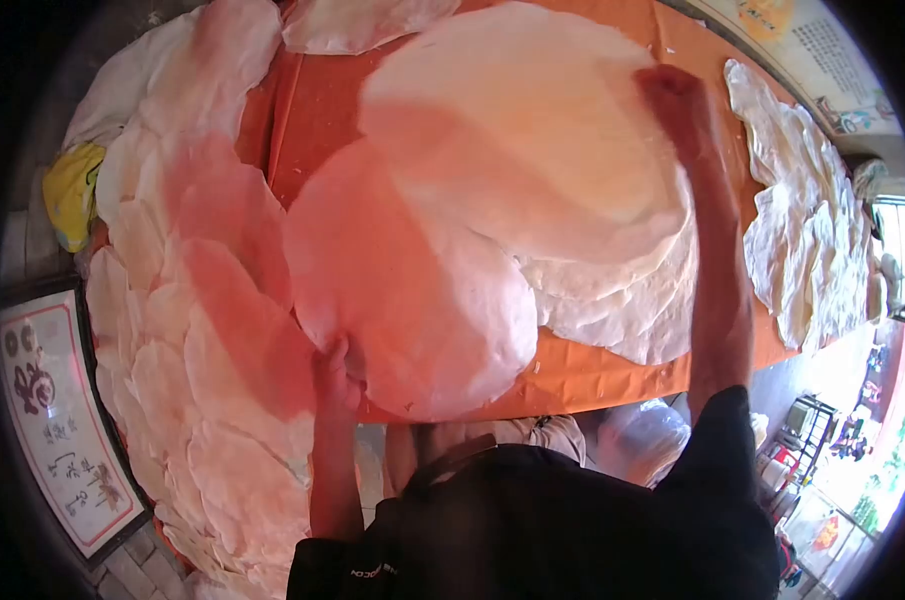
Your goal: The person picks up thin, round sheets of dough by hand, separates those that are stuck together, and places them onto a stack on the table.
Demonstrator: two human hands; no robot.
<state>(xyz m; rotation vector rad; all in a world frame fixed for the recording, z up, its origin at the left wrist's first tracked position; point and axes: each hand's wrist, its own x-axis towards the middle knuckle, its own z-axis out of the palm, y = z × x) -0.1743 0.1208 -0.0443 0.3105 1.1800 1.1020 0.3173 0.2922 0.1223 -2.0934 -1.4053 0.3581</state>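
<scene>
Thin pale sheets overlap on an orange cloth, with a hand at two of their edges

At the lower left of the frame, grey floor tiles (142,570) show beside a framed panel (67,420). A yellow cloth (72,195), or perhaps a bag, lies above it at the left edge. Next come the left-side sheets (172,400), thin and cream-coloured, overlapping from the upper left down to the bottom. The orange cloth (322,110) covers the work surface, creased at upper centre and visible again along the near edge.

Left of centre, the left hand (337,372) has its thumb and fingers closed on the rim of a round sheet (412,300), which lies mid-frame under a reddish cast. A large sheet (532,110) adjoins it at upper centre, over layered sheets (622,310). Below are a dark shirt (552,520) and a clear plastic bag (642,440).

The right hand (669,88), blurred, is at the large sheet's upper-right edge; I cannot tell whether it grips. Farther right lie the right-side sheets (807,220), then a dark rack (807,425) and a bright opening (897,470) with greenery.

As for writing, the framed panel bears brush-style characters that I cannot read surely; the shirt has small white letters, too faint to make out; the poster (842,50) at upper right carries tiny, unreadable print beside an orange shape.
</scene>
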